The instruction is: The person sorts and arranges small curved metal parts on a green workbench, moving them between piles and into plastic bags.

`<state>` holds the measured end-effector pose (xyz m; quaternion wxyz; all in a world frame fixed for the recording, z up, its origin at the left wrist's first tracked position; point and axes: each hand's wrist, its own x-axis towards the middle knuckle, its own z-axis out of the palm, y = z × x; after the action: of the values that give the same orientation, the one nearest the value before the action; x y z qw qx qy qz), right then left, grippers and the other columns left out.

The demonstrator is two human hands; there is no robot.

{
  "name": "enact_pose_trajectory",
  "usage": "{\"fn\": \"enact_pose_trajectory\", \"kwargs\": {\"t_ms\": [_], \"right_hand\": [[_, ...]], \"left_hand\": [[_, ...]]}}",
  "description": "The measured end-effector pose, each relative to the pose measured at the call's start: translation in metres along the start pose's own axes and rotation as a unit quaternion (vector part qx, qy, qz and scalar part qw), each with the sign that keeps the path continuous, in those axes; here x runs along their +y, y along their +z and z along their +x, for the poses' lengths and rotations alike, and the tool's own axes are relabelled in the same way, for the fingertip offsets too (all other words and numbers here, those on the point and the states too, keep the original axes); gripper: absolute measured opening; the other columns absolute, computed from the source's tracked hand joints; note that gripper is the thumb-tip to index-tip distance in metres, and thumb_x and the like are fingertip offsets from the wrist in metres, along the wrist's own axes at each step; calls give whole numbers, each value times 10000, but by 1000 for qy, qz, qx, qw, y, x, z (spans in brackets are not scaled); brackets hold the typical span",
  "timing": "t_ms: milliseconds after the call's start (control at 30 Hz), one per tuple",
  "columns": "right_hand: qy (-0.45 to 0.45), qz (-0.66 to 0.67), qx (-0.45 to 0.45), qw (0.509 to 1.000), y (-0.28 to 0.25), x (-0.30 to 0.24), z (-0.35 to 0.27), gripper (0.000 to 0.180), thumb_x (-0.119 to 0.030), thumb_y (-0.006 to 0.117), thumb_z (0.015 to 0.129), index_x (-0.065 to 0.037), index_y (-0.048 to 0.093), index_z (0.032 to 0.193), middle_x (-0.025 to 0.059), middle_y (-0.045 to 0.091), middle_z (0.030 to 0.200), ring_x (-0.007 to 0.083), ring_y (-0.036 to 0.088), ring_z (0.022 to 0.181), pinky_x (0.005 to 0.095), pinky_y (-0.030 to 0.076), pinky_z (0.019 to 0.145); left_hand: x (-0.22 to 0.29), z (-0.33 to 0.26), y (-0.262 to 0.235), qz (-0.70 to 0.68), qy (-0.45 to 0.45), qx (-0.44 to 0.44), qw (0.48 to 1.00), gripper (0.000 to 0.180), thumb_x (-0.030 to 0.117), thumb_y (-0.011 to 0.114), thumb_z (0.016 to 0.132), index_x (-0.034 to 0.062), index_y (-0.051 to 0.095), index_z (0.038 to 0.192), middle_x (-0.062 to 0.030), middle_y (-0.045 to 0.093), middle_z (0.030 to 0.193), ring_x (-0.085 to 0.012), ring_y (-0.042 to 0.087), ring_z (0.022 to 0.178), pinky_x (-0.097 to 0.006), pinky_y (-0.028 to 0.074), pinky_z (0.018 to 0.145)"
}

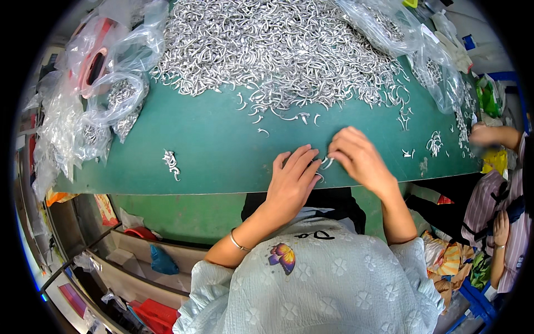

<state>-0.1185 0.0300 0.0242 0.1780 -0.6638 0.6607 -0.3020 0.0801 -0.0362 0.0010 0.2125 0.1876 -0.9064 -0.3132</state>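
Observation:
Near the table's front edge my two hands almost meet. My left hand [293, 177] is closed, its fingers bent down, with a small curved silver metal piece [319, 177] at its thumb and fingertips. Beside it, my right hand [360, 158] is pinched on another small curved metal piece [328, 163], its fingers slightly blurred. Ahead of both hands, a wide heap of similar curved metal pieces [272, 50] covers the far part of the green table [211, 139]. A few loose ones lie between heap and hands.
A small cluster of pieces [171, 163] lies at the left, another [434, 143] at the right. Clear plastic bags [119, 100] of pieces crowd the left side, with more bags [439, 78] at the right. A co-worker's hand [489, 135] reaches over the right end. Shelving [139, 250] stands below left.

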Motion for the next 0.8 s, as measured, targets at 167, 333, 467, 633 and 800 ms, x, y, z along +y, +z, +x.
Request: {"fn": "enact_pose_trajectory", "kwargs": {"t_ms": [167,333,467,633,800], "right_hand": [[60,-57,27,996,-18,8,2,117,-47,682,783,-20,579,831,106,557,835,317,535,819,403,429,729],[-45,0,126,991,11,-8,44,105,-45,678,772,-16,593,826,105,559,848,300,535,831,389,435,744],[-109,-127,67,984,43,-10,74,160,-32,700,743,-7,611,873,98,573,928,286,536,891,382,435,785],[-94,-112,0,989,18,-12,49,104,-63,672,742,-24,608,814,84,539,904,257,509,901,362,414,775],[-55,56,-94,993,3,-4,12,135,-59,688,779,-21,620,890,91,544,932,280,536,915,376,440,789]], "left_hand": [[-2,-3,6,-50,-6,41,998,323,17,692,777,4,628,1093,-129,577,1199,-327,518,1176,-456,425,934],[1,3,5,-7,24,24,999,381,-22,673,728,9,634,1105,-134,579,1184,-340,525,1153,-442,437,944],[-3,0,8,-27,35,26,999,426,-50,654,679,15,641,1100,-135,575,1189,-347,527,1146,-443,445,944],[-7,-7,8,-46,21,45,998,397,-48,676,705,11,642,1096,-153,551,1219,-353,523,1153,-452,443,950],[3,0,-1,-20,-27,78,996,489,-22,732,720,8,585,1187,-175,513,1268,-368,494,1211,-448,425,979]]}}
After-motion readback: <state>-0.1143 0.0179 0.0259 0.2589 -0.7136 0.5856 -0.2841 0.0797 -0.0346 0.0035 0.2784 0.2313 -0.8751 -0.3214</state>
